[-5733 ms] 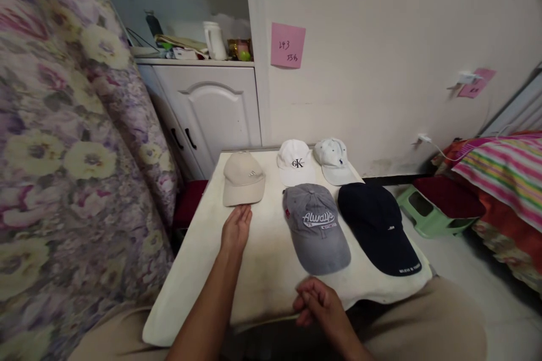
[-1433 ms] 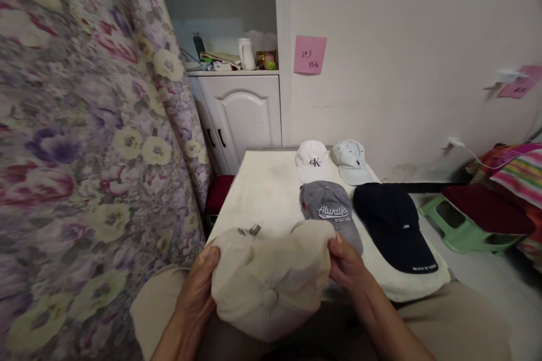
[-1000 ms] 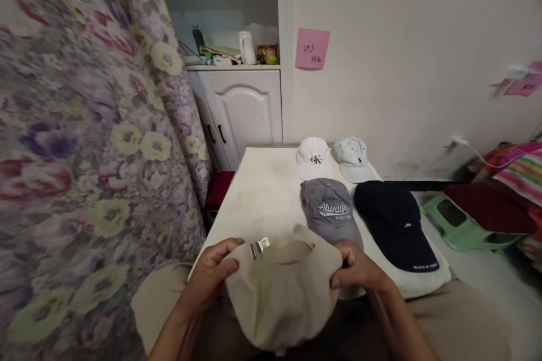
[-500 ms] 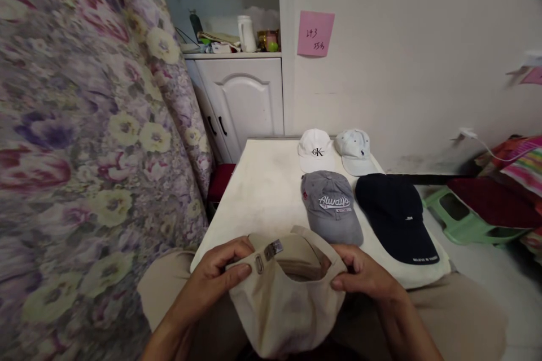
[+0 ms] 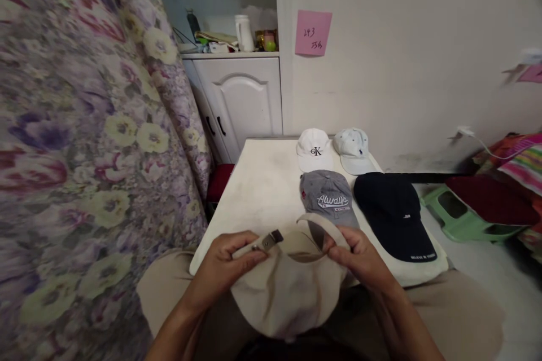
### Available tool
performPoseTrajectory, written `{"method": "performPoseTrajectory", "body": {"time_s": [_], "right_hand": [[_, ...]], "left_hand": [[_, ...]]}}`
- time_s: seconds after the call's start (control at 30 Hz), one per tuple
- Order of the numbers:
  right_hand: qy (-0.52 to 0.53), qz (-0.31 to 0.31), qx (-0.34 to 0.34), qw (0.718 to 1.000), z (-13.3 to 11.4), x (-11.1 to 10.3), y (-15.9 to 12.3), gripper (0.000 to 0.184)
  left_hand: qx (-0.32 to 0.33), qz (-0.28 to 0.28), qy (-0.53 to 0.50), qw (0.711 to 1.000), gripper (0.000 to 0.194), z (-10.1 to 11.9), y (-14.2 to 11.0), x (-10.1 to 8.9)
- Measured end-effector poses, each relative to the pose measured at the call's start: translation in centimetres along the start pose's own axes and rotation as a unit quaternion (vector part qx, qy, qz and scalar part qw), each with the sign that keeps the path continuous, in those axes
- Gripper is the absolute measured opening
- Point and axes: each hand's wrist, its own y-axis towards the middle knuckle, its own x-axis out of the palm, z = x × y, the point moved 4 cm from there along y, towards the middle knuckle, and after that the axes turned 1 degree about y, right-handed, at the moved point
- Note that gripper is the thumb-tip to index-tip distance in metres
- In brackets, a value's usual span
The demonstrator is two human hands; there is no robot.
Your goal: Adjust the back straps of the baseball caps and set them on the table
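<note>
Between my two hands is a beige baseball cap (image 5: 292, 293), its back opening turned up and its strap unfastened. My left hand (image 5: 226, 259) pinches the strap end that carries a metal buckle (image 5: 271, 240). Closed on the other side of the opening, my right hand (image 5: 353, 251) grips the base of the loose strap (image 5: 324, 225), which curves up and to the left. Just beyond the cap lies a grey cap (image 5: 326, 194) with white "Always" lettering, partly covered by the strap. A dark navy cap (image 5: 392, 208) rests to its right.
Farther back on the cream-topped table (image 5: 254, 192) sit a white cap (image 5: 314, 149) and a pale blue cap (image 5: 352, 149). A floral curtain (image 5: 105, 152) hangs at the left. A green stool (image 5: 457, 214) stands on the right, and a white cabinet (image 5: 241, 101) behind.
The beige cap has tilted and risen slightly in my hands. Its loose strap now stands higher, over the grey cap, and the buckle end has turned. Both hands keep their grip.
</note>
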Motion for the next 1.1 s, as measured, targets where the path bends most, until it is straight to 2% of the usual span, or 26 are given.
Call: {"method": "performPoseTrajectory", "body": {"time_s": [0.07,0.17,0.27,0.37,0.43,0.5,0.6,0.67,0.77,0.87,1.1], "right_hand": [[0.001,0.068,-0.042,0.997,-0.7,-0.1,1.1,0.019],[0.012,0.153,-0.096,0.983,-1.6,-0.1,3.2,0.016],[0.014,0.192,-0.163,0.968,-2.5,-0.1,5.1,0.014],[-0.024,0.206,-0.212,0.955,-3.1,-0.2,6.1,0.010],[-0.053,0.193,-0.209,0.957,-2.9,-0.2,6.3,0.010],[-0.078,0.155,-0.174,0.969,-2.3,0.0,6.1,0.015],[-0.106,0.082,-0.083,0.987,-0.9,0.3,5.3,0.026],[-0.116,0.050,-0.035,0.991,-0.4,0.6,4.4,0.029],[-0.112,0.024,0.000,0.993,-0.6,0.9,3.4,0.028],[-0.079,0.017,0.020,0.997,-1.3,1.1,2.8,0.021],[-0.061,0.010,0.015,0.998,-1.8,1.9,2.0,0.029]], "left_hand": [[0.011,0.058,-0.017,0.998,0.018,0.2,1.1,-0.7],[0.064,0.150,-0.025,0.986,0.016,0.7,2.9,-1.9],[0.132,0.224,-0.004,0.966,0.013,1.3,4.7,-3.0],[0.200,0.262,0.034,0.943,0.009,1.7,5.6,-3.9],[0.230,0.244,0.054,0.941,0.010,1.8,5.7,-4.0],[0.232,0.183,0.074,0.952,0.011,1.8,5.3,-3.5],[0.181,0.079,0.095,0.976,0.014,1.4,4.2,-2.1],[0.130,0.046,0.094,0.986,0.018,1.1,3.2,-1.2],[0.064,0.030,0.084,0.994,0.022,0.5,2.2,-0.1],[0.028,0.021,0.073,0.997,0.023,-0.1,1.9,0.6],[0.013,-0.009,0.031,0.999,0.024,-1.2,1.7,1.2]]}}
